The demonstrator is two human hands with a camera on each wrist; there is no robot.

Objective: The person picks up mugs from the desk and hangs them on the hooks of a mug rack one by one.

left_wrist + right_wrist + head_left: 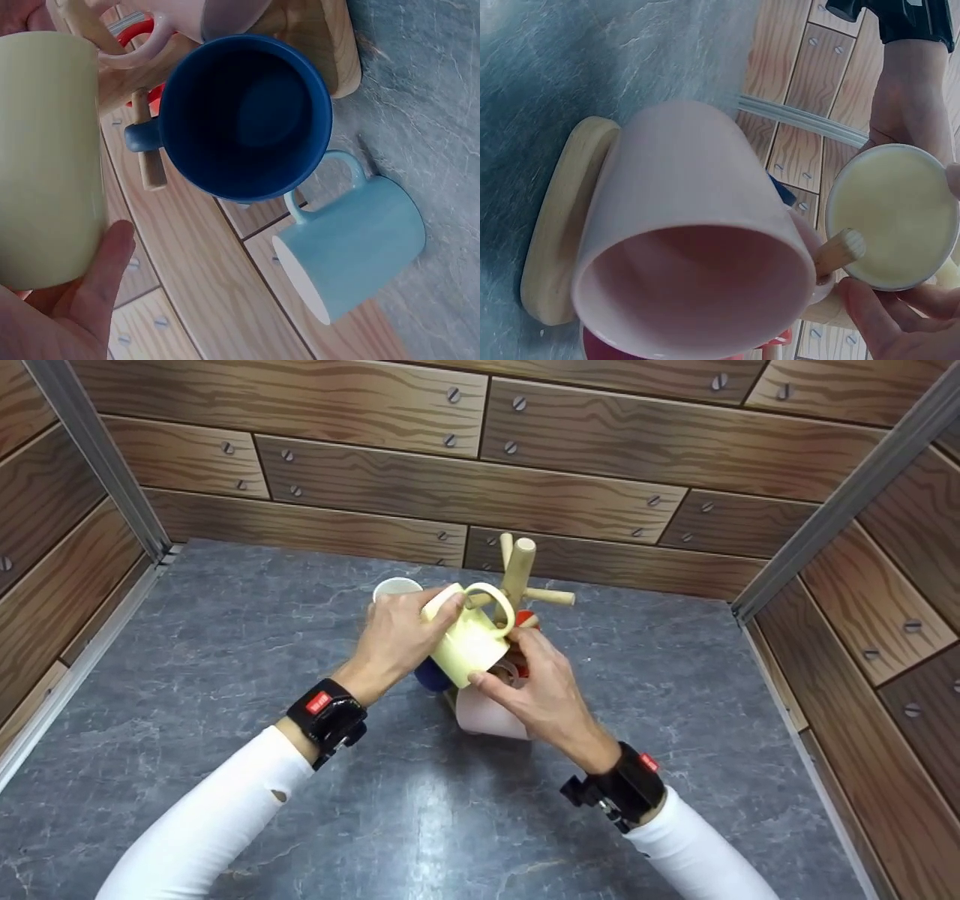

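Both hands hold a pale yellow mug [470,645] tilted in the air, its handle facing up. The left hand [394,634] grips one end, thumb on its side. The fingers and thumb of the right hand [551,690] pinch the other end near the base, which the right wrist view shows as a round disc. Just behind the mug stands a wooden mug tree [517,570] with pegs. Hanging on it are a pink mug [682,165], close to the right hand, and a dark blue mug [247,120], beneath the left. A red mug [527,621] is mostly hidden.
A light blue mug [360,247] stands upright on the grey marbled table [300,840], beyond the left hand. The tree's wooden base [562,232] rests on the table. Wood-patterned walls [360,487] enclose the back and sides, with metal posts [97,457] in the corners.
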